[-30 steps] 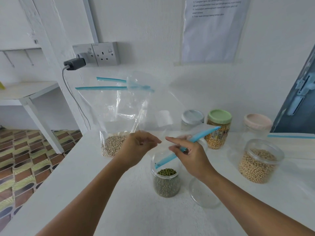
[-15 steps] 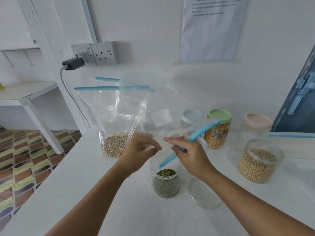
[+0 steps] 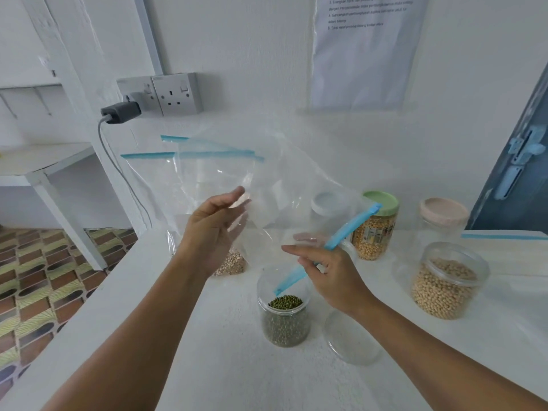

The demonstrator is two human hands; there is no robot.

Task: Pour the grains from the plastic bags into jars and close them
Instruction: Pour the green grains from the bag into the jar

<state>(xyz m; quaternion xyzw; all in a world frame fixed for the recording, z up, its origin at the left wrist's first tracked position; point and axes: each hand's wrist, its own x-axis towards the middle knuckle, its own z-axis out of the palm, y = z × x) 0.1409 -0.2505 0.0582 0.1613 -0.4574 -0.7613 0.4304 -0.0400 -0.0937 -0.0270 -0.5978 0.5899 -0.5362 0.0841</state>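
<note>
Two hands held an empty bag (image 3: 296,185) over the open jar (image 3: 284,310): left hand (image 3: 218,229) loosely open against the plastic, right hand (image 3: 329,271) pinching its blue seal.

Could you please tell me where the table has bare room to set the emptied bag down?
Bare table lies in front of the mung bean jar and loose clear lid, between the forearms, and along the near left edge. The back right is crowded with jars.
</note>
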